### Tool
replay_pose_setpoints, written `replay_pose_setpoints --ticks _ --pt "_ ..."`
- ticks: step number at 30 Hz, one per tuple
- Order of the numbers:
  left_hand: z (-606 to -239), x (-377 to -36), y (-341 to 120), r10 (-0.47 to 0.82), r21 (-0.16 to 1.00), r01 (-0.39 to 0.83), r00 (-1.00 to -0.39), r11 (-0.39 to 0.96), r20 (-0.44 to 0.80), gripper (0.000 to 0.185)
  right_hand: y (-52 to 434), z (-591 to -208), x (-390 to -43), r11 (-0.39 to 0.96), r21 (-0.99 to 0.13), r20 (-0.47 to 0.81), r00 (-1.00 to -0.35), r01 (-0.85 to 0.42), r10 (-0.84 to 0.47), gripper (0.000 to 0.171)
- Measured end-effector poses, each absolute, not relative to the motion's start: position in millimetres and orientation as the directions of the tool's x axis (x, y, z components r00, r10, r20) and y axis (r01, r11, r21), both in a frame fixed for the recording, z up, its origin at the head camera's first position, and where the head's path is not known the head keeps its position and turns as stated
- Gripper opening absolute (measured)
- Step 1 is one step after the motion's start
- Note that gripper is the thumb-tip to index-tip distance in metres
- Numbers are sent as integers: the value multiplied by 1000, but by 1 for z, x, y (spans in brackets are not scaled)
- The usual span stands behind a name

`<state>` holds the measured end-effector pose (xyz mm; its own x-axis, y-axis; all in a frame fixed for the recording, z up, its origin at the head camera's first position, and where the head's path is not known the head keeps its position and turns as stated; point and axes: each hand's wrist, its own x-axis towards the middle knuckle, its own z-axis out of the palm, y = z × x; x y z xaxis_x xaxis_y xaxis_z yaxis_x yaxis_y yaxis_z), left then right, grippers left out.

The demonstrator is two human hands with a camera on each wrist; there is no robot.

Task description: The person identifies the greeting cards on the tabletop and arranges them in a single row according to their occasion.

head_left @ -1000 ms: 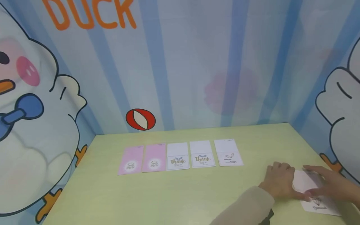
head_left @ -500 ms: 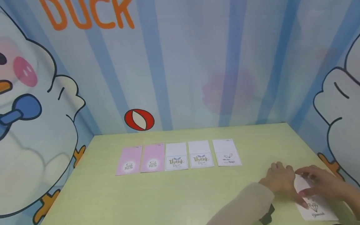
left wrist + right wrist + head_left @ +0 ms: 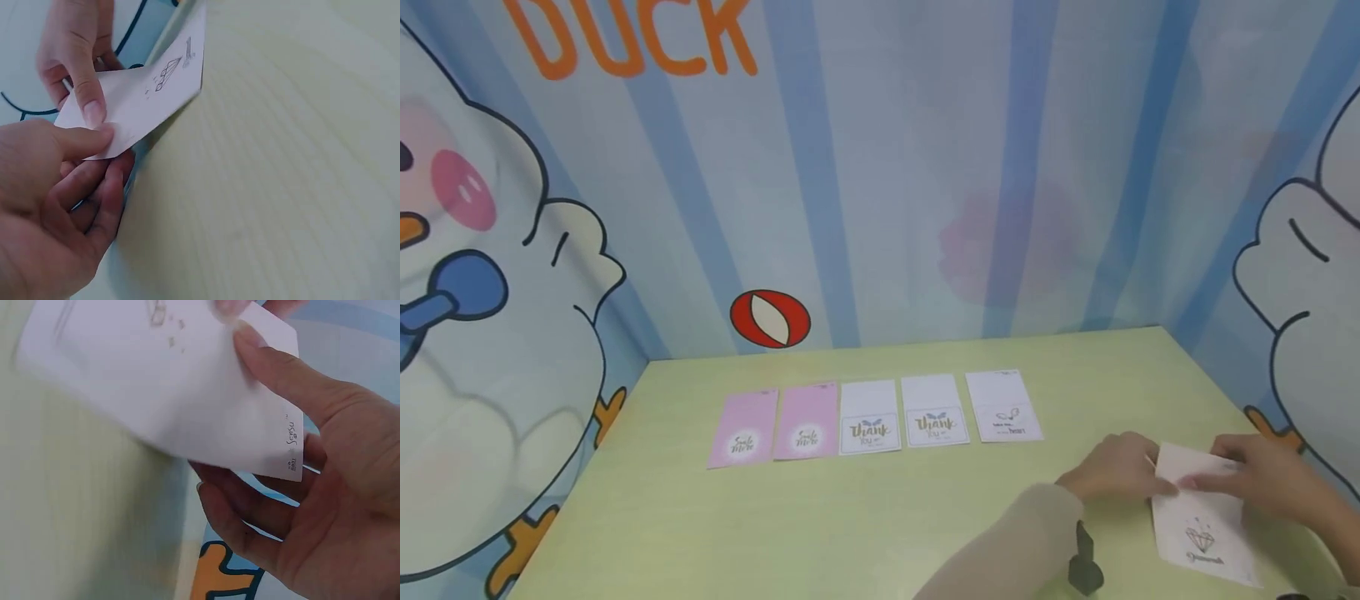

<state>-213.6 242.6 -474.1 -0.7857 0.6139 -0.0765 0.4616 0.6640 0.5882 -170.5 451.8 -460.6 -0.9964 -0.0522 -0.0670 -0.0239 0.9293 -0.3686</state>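
Observation:
A white card (image 3: 1202,521) printed with a diamond drawing is held at its far end by both hands, near the table's right edge. My left hand (image 3: 1116,468) pinches its left side, thumb on top and fingers beneath, as the left wrist view shows. From the right, my right hand (image 3: 1273,483) grips the same card (image 3: 181,394), its thumb laid on the printed face and its fingers underneath. The card is tilted, lifted off the table at the held end. Whether more than one card lies in the hands cannot be told.
Along the back of the pale yellow table (image 3: 850,525) lies a row: two pink cards (image 3: 806,421), two white "Thank You" cards (image 3: 936,411) and a white card with a small heart print (image 3: 1004,406). A cartoon-printed cloth (image 3: 910,167) hangs around the table.
Both hands have shifted left with the diamond card. It lay flat under the hands before; now its far end is raised and pinched by the left hand. The row of cards stays put.

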Motion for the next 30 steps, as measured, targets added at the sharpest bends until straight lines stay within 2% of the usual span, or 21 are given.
replay_pose_setpoints --ticks 5,8,14,19,23,25,30 --pt "-472 -216 224 495 806 218 -863 550 -105 13 444 -451 -177 793 -591 -211 -977 149 26 56" --pt "-468 -216 215 411 848 140 -906 511 -99 18 440 -449 -179 715 -664 -275 -961 218 38 59" --pt "-467 -220 202 328 841 157 -944 518 -25 20 431 -450 -182 715 -673 -268 -963 188 2 48" --pt "-466 -230 189 296 853 138 -955 504 -21 21 421 -449 -191 723 -674 -194 -981 152 26 63" --pt "-463 -243 181 284 823 173 -959 541 15 18 411 -446 -203 729 -668 -151 -986 152 67 74" --pt "-461 -250 177 269 815 186 -962 549 38 16 405 -443 -209 730 -667 -126 -988 149 87 76" --pt "-457 -267 167 206 830 159 -977 535 54 31 386 -442 -225 723 -678 -81 -991 134 107 69"
